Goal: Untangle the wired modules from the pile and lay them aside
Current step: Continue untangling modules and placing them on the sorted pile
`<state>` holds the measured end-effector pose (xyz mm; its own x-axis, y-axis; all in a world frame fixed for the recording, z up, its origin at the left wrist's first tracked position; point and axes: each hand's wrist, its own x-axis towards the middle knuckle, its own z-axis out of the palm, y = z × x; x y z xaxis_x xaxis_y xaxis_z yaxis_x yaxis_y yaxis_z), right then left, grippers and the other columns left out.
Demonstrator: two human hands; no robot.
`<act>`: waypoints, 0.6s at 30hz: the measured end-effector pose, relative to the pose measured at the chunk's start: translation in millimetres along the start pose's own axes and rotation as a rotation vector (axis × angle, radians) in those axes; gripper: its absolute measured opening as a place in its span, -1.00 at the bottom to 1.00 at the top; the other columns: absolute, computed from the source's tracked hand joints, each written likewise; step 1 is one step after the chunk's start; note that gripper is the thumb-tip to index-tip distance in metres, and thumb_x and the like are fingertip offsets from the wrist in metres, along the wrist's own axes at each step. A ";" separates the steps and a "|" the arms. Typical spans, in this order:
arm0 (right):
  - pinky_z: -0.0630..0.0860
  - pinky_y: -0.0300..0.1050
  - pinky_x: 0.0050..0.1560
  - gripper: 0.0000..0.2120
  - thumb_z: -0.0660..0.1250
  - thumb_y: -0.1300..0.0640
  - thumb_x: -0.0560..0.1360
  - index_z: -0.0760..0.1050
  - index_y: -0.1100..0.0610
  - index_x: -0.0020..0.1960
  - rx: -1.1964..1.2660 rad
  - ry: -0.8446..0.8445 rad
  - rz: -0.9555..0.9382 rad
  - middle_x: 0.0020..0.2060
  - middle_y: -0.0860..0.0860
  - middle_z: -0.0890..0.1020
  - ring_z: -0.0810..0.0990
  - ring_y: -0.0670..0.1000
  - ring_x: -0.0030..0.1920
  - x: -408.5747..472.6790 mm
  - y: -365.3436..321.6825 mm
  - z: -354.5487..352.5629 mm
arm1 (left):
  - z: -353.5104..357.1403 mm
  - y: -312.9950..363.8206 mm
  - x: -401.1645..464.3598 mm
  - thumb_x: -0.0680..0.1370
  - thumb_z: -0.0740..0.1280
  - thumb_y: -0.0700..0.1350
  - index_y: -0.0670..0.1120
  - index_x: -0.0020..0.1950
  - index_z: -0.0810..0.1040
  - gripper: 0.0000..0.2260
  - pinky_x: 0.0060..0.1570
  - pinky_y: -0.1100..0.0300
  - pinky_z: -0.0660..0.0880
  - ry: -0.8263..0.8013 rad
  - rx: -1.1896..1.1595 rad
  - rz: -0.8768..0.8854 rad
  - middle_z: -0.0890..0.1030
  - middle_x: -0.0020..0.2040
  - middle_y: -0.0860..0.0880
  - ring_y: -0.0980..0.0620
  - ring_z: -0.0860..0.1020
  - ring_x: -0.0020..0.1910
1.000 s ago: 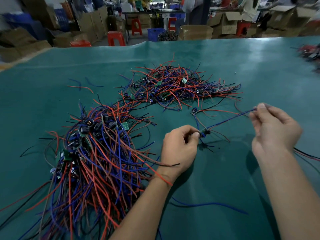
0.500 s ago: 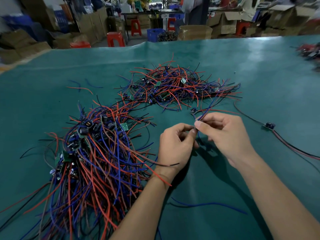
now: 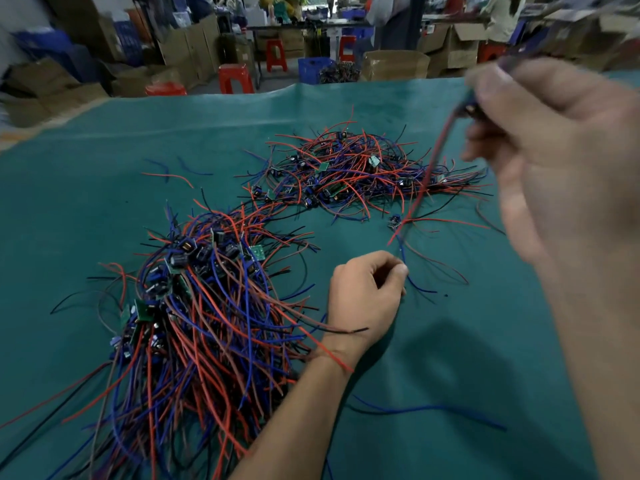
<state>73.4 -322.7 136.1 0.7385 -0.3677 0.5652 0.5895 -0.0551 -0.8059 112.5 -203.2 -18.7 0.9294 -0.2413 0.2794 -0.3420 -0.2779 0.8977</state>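
We see our right hand (image 3: 554, 161) raised up close at 2 o'clock, blurry, pinching a small module (image 3: 471, 109) with a red wire (image 3: 420, 192) hanging down. Our left hand (image 3: 363, 296) rests on the green mat (image 3: 450, 341) in the middle, fingers curled, pinching thin wires. The big pile (image 3: 194, 306) lies at 8 o'clock. A smaller pile (image 3: 346, 171) lies at 12 o'clock.

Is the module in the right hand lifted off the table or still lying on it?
Lifted. The right hand holds the module high above the green table; its red wire hangs down toward the left hand.
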 end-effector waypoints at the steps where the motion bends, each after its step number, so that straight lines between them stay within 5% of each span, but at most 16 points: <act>1: 0.50 -0.21 -0.35 -0.92 0.43 0.16 0.53 0.66 0.17 -0.07 0.037 -0.084 0.023 -0.30 -0.01 0.67 0.53 -0.05 -0.35 4.3 -6.3 13.8 | 0.6 0.3 0.1 0.56 0.38 -0.12 -0.11 -0.19 0.63 -0.85 -0.12 0.03 0.59 0.005 0.024 0.007 0.67 -0.36 -0.01 0.01 0.65 -0.29; 5: 0.58 -0.18 -0.35 -0.74 0.38 0.07 0.62 0.63 0.28 -0.08 0.005 -0.498 0.246 -0.21 0.06 0.68 0.59 -0.02 -0.34 10.6 9.3 76.6 | 0.6 2.7 0.3 0.56 0.36 -0.16 -0.10 -0.21 0.62 -0.85 -0.16 0.02 0.59 0.025 -0.033 -0.021 0.65 -0.38 -0.02 0.01 0.65 -0.33; 8: 0.61 -0.13 -0.30 -0.57 0.34 -0.07 0.63 0.61 0.33 -0.04 -0.460 -0.632 0.355 -0.13 0.23 0.67 0.61 0.00 -0.27 17.6 56.5 92.3 | -0.6 1.3 0.5 0.55 0.33 -0.18 -0.05 -0.20 0.60 -0.86 -0.13 0.04 0.60 0.026 -0.037 -0.017 0.64 -0.39 0.00 0.04 0.64 -0.33; 10: 0.60 -0.14 -0.14 -0.71 0.38 -0.07 0.58 0.64 0.15 -0.12 -0.891 -0.595 0.272 -0.16 0.11 0.69 0.64 0.05 -0.14 31.7 89.7 72.7 | -0.8 0.7 1.7 0.53 0.32 -0.19 -0.10 -0.15 0.63 -0.89 -0.13 0.03 0.60 0.054 -0.068 -0.013 0.66 -0.37 -0.02 0.03 0.64 -0.32; 13: 0.57 0.02 0.18 -0.80 0.44 0.03 0.49 0.67 0.10 0.06 -1.303 -0.475 0.275 0.07 0.12 0.71 0.64 0.18 0.14 35.5 125.2 28.9 | 0.2 0.8 2.9 0.47 0.27 -0.12 -0.10 -0.14 0.64 -0.85 -0.15 0.03 0.60 0.067 -0.051 0.007 0.67 -0.36 -0.03 0.01 0.64 -0.32; 18: 0.57 -0.04 0.08 -0.92 0.54 0.05 0.46 0.66 0.02 -0.12 -1.243 -0.390 0.304 -0.13 0.01 0.69 0.64 0.14 0.06 21.8 147.2 -12.2 | 1.9 -3.4 4.7 0.45 0.25 -0.08 -0.08 -0.13 0.64 -0.82 -0.14 -0.03 0.60 0.084 -0.074 -0.022 0.65 -0.34 -0.04 -0.09 0.64 -0.29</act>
<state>172.3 -350.1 27.6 0.9537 -0.2401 0.1810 -0.1474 -0.8981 -0.4144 117.8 -205.1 -21.1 0.9459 -0.1560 0.2846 -0.3135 -0.2124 0.9256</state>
